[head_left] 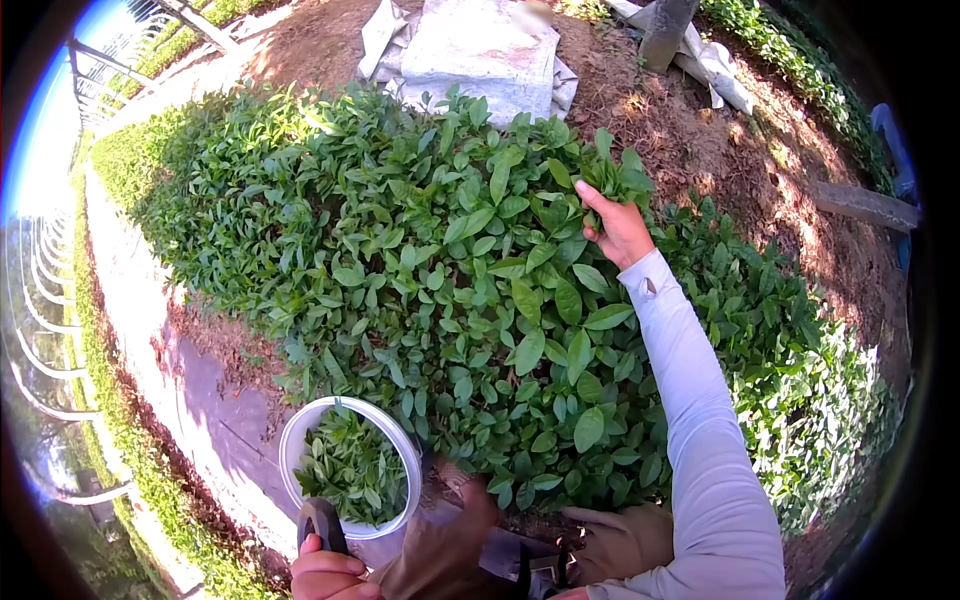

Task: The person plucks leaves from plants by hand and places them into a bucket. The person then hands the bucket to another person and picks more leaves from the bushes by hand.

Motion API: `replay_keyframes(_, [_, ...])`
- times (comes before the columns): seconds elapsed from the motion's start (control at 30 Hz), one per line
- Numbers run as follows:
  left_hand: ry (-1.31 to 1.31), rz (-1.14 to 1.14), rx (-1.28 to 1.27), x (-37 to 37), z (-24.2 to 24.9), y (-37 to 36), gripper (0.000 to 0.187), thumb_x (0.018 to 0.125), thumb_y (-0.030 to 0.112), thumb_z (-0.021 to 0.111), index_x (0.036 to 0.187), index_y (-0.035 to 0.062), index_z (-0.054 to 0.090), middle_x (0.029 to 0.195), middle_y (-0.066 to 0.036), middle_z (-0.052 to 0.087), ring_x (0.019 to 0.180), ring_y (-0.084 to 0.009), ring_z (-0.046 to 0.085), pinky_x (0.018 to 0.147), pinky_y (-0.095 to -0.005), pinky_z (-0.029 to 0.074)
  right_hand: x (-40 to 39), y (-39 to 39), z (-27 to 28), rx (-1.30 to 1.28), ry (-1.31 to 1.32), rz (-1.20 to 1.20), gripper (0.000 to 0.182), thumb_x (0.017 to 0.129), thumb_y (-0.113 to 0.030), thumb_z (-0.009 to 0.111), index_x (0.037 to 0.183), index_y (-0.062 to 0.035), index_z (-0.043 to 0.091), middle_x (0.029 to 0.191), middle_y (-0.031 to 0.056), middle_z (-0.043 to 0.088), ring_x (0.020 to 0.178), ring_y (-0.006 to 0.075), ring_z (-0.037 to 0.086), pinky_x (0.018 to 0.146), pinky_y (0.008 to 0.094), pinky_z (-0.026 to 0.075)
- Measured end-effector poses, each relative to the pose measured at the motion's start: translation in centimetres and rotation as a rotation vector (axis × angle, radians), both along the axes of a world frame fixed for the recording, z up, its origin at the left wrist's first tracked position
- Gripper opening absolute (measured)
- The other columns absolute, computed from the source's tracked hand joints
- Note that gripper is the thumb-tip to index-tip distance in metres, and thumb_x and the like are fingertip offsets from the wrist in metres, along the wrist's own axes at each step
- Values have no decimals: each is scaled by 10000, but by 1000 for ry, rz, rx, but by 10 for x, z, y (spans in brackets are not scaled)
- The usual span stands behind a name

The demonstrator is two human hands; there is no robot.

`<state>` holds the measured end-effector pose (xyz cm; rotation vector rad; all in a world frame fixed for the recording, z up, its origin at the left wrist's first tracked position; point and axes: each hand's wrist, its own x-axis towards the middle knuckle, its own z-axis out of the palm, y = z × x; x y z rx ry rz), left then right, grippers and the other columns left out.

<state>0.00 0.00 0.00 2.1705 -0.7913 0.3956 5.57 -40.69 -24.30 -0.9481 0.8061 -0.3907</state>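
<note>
My right hand (620, 238) is closed round a bunch of green leaves (622, 184) above the far right part of a leafy bush row (440, 270). Its thumb points up along the leaves. At the bottom left, my left hand (328, 577) has its fingers wrapped on a dark, rounded handle (322, 524). That handle overlaps the near rim of a white bucket (412, 462), which holds picked green leaves (355, 468). The bucket stands beside the bush's near edge.
Pale sheeting (480, 55) lies on the soil beyond the bush. A post (668, 32) stands at the upper right, with a beam (866, 205) lower down. Another hedge row (130, 400) and white hoops run along the left. My legs (625, 545) are at the bottom.
</note>
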Motion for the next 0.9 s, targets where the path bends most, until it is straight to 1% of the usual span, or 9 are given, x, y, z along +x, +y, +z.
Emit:
replay_keyframes(0.07, [25,-100,-66,3,6,-8,296,873,306,534,899,12,541,730,-117,509,656,-257,518,622,-384,444,-3,-13,-1,128,-97,-102,221,775,-263,743,881,-131,601,721,-29,485,529,98,430,433,245,346])
replay_keyframes(0.2, [-47,-50,-137,2,9,-12,231,879,237,487,792,27,527,698,-97,482,644,-258,501,619,-380,441,-28,-23,4,317,-276,-343,227,836,-276,680,920,-120,537,753,-18,489,542,76,395,444,204,295])
replay_keyframes(0.37, [-111,-61,-187,3,18,-6,180,878,152,431,766,27,497,681,-81,453,624,-254,478,600,-372,431,-81,2,10,683,-520,-129,195,909,-314,570,903,-124,528,730,-26,492,501,37,362,398,166,262])
replay_keyframes(0.4, [-99,-46,-241,-1,22,-4,136,851,104,454,808,12,545,710,-98,501,648,-260,514,655,-403,463,-89,15,21,717,-533,-67,199,919,-323,550,906,-125,527,735,-28,491,500,38,361,397,166,263])
replay_keyframes(0.43, [-84,114,-221,-9,19,-6,150,879,124,350,737,81,378,639,-45,371,628,-180,421,896,-480,394,-96,29,31,757,-548,-2,206,929,-331,529,909,-126,526,740,-29,491,500,40,361,397,166,265])
replay_keyframes(0.63, [-211,-97,-376,-20,43,16,117,856,97,383,868,62,494,621,-20,386,592,-160,408,797,-419,408,-107,125,116,295,-117,219,183,882,-306,615,918,-144,540,716,-28,499,526,79,391,436,196,301])
replay_keyframes(0.77, [-152,-238,-306,-55,56,42,242,792,144,648,1006,51,581,710,-59,545,644,-212,532,737,-436,454,-119,198,235,-127,-156,579,260,830,-218,686,1013,-61,590,778,16,569,612,91,532,487,235,448])
replay_keyframes(0.87, [-96,-306,-215,-91,68,53,462,711,174,759,1092,-4,567,792,-84,569,694,-242,562,734,-411,471,-147,237,288,-105,-337,904,315,798,-109,706,1072,-15,581,826,33,629,638,88,586,546,225,481])
replay_keyframes(0.9, [-71,-270,-228,-105,72,52,475,709,125,755,1120,-9,557,794,-92,570,703,-252,566,736,-401,474,-158,246,302,-101,-380,993,278,771,-67,720,985,-5,553,837,60,601,653,127,607,551,248,494])
